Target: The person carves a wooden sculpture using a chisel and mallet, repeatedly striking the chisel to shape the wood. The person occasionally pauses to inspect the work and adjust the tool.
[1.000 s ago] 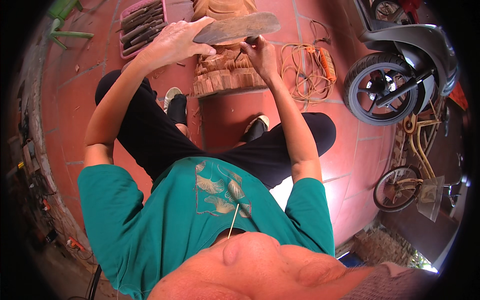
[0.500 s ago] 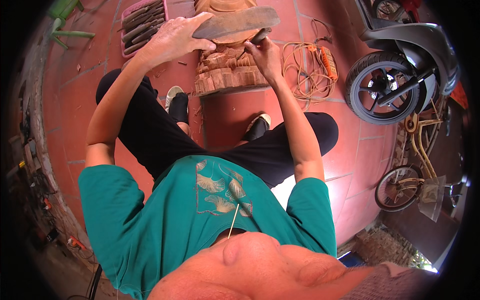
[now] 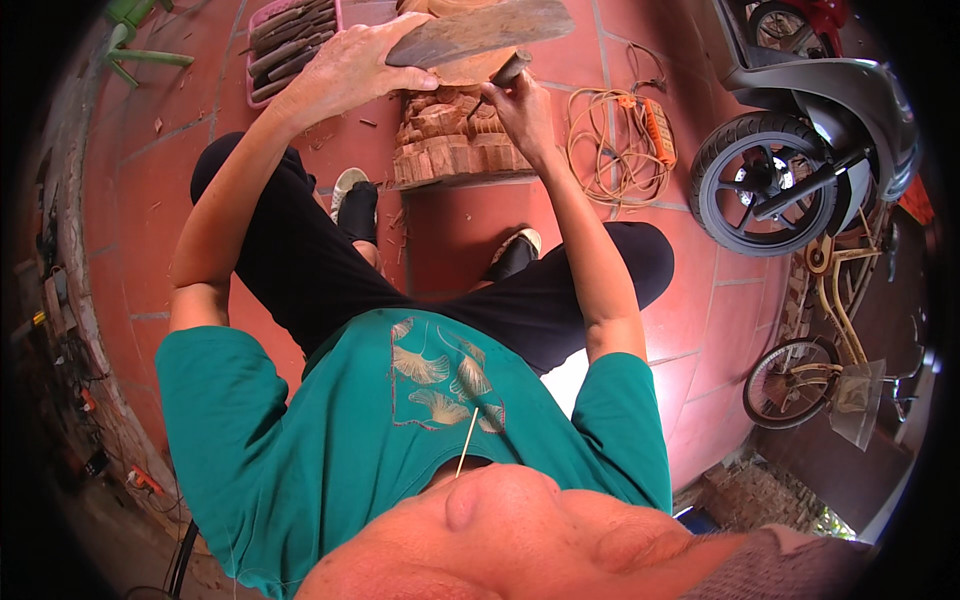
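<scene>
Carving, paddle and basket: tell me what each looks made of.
Carving: wood, apparently unvarnished, judging by its bare reddish-brown surface and rough-cut base. Paddle: probably wood too, dull and worn, from its mottled grey-brown face; the look leaves this open. Basket: likely plastic, by its even pink colour and thin rim.

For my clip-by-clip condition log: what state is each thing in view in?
Left hand: closed on the wooden bat.
Right hand: closed around the chisel.
wooden bat: gripped at one end.
chisel: tilted, lower end at the carving.
carving: partly cut, near end rough.
Pink basket: holding tools.
Cord: loosely looped.
Power strip: lying flat; whether powered, unclear.
Scooter: standing, no rider.
</scene>
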Motion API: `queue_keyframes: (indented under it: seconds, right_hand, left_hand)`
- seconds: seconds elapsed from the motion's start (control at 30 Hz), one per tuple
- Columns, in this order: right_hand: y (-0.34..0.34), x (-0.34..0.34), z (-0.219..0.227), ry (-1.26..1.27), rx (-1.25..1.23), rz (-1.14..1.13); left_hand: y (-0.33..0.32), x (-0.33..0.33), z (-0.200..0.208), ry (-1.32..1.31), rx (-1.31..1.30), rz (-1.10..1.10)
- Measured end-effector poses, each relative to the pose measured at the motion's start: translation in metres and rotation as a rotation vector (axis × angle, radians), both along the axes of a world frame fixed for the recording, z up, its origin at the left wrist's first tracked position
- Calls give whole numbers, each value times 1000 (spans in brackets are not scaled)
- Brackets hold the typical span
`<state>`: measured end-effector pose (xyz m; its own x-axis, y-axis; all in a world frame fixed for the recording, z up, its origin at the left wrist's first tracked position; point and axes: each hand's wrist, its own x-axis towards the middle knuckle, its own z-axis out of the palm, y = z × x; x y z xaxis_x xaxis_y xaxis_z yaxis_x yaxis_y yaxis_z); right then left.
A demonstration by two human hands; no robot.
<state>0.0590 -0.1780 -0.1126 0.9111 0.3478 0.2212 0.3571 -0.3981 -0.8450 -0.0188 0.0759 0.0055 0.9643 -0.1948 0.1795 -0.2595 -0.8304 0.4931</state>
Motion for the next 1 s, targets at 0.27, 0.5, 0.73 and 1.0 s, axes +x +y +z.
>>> queue_keyframes:
  seconds: [0.27, 0.5, 0.73, 1.0]
  right_hand:
    - [2, 4, -11, -75, -39, 29]
    - [4, 0, -3, -164, -41, 51]
    - [-7, 1, -19, -60, 16, 36]
    - [-31, -13, 14, 311, 257, 36]
  left_hand:
    - [-5, -1, 2, 12, 9, -24]
    - [-2, -1, -1, 32, -14, -44]
    - [-5, 2, -4, 38, 100, -33]
    - [-3, 0, 9, -95, -239, -13]
